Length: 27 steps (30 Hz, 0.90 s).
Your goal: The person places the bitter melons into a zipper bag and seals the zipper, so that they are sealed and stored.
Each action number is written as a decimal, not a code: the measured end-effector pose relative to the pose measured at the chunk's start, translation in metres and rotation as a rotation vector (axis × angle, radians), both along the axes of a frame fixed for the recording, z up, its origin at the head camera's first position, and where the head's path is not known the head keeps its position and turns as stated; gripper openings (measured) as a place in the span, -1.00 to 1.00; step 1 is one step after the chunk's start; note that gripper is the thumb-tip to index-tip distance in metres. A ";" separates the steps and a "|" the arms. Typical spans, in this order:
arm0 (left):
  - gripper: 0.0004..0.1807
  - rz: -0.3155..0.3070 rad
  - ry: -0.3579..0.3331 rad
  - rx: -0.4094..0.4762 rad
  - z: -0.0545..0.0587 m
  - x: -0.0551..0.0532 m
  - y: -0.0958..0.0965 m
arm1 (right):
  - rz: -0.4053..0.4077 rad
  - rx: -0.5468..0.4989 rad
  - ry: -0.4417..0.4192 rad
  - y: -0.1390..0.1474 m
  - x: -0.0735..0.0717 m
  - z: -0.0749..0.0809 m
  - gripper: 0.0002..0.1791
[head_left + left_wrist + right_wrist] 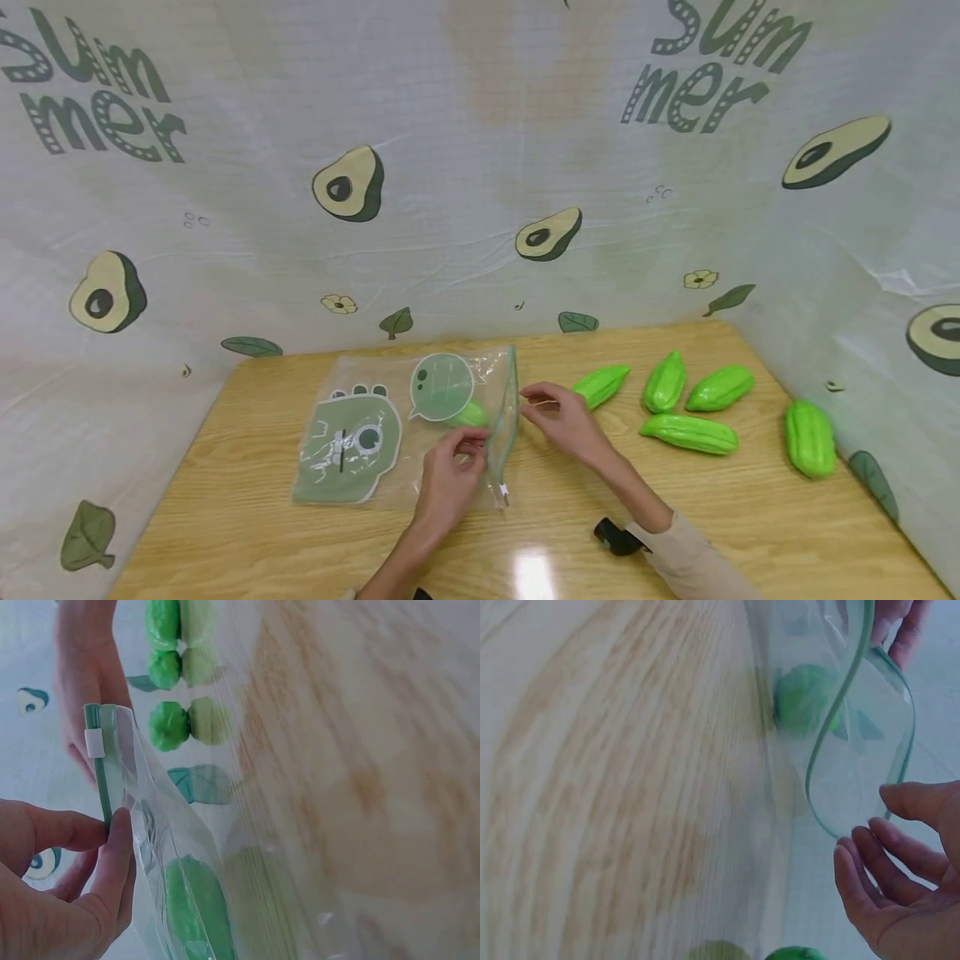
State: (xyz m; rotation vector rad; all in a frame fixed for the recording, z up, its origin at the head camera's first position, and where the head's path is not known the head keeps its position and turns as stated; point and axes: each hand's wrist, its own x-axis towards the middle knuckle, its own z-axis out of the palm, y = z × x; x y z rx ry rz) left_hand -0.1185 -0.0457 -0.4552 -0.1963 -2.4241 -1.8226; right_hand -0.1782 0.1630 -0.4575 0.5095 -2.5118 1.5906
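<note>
A clear slider zip bag (408, 458) with a green one-eyed cartoon print lies on the wooden table, its green-edged mouth toward the right and spread apart. Inside it, near the mouth, is a bright green ridged gourd (471, 414). My left hand (453, 471) pinches the near side of the green zip edge (103, 791) between thumb and forefinger, a short way from the white slider (94, 742). Beside the far part of the mouth is my right hand (558, 421), fingers loosely bent, with a gap between the thumb (915, 802) and forefinger, right at the rim.
Several more green ridged gourds lie to the right on the table (750, 517): one gourd (602, 385) just behind the right hand, a cluster including a long gourd (690, 433), and another gourd (810, 439) near the right edge. An avocado-printed cloth (450, 275) hangs around the table.
</note>
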 end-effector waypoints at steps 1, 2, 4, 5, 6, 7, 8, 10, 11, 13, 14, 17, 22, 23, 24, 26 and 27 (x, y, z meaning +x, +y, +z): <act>-0.76 0.001 -0.001 0.001 0.000 0.000 0.000 | -0.010 0.012 0.013 0.001 0.000 0.000 -0.72; -0.76 0.003 -0.002 0.000 0.000 0.000 -0.001 | -0.021 0.023 0.021 0.003 0.000 0.000 -0.71; -0.76 0.005 0.000 -0.003 0.000 0.000 -0.001 | -0.041 0.046 0.027 0.006 0.001 0.001 -0.70; -0.76 0.007 0.003 -0.005 0.001 0.001 -0.002 | -0.052 0.060 0.031 0.007 0.002 0.002 -0.69; -0.76 0.007 0.006 -0.006 0.001 0.001 -0.002 | -0.061 0.072 0.037 0.009 0.002 0.002 -0.69; -0.77 0.009 0.008 -0.010 0.001 0.001 -0.002 | -0.070 0.084 0.046 0.011 0.002 0.003 -0.69; -0.77 0.009 0.011 -0.011 0.001 0.001 -0.002 | -0.078 0.094 0.052 0.012 0.003 0.004 -0.69; -0.77 0.010 0.014 -0.010 0.001 0.000 -0.003 | -0.093 0.118 0.081 0.016 0.004 0.005 -0.69; -0.78 0.009 0.013 -0.010 0.001 0.000 -0.003 | -0.100 0.132 0.093 0.017 0.004 0.005 -0.69; -0.78 0.011 0.013 -0.007 0.001 0.000 -0.003 | -0.112 0.155 0.120 0.020 0.004 0.006 -0.70; -0.78 0.011 0.012 -0.006 0.001 0.000 -0.002 | -0.120 0.168 0.131 0.021 0.005 0.006 -0.70; -0.78 0.011 0.011 -0.003 0.001 0.000 -0.002 | -0.140 0.193 0.159 0.025 0.005 0.007 -0.69; -0.79 0.009 0.014 -0.001 0.000 0.001 -0.002 | -0.186 0.240 0.198 0.030 0.006 0.006 -0.69; -0.79 0.009 0.013 0.000 0.000 0.001 -0.002 | -0.194 0.246 0.201 0.031 0.006 0.006 -0.69; -0.79 0.009 0.012 0.002 -0.001 0.001 -0.002 | -0.203 0.257 0.206 0.032 0.006 0.005 -0.68; -0.80 0.009 0.010 0.004 -0.001 0.001 -0.001 | -0.222 0.276 0.213 0.034 0.006 0.005 -0.67; -0.80 0.009 0.009 0.005 -0.001 0.001 -0.001 | -0.231 0.284 0.215 0.035 0.006 0.004 -0.67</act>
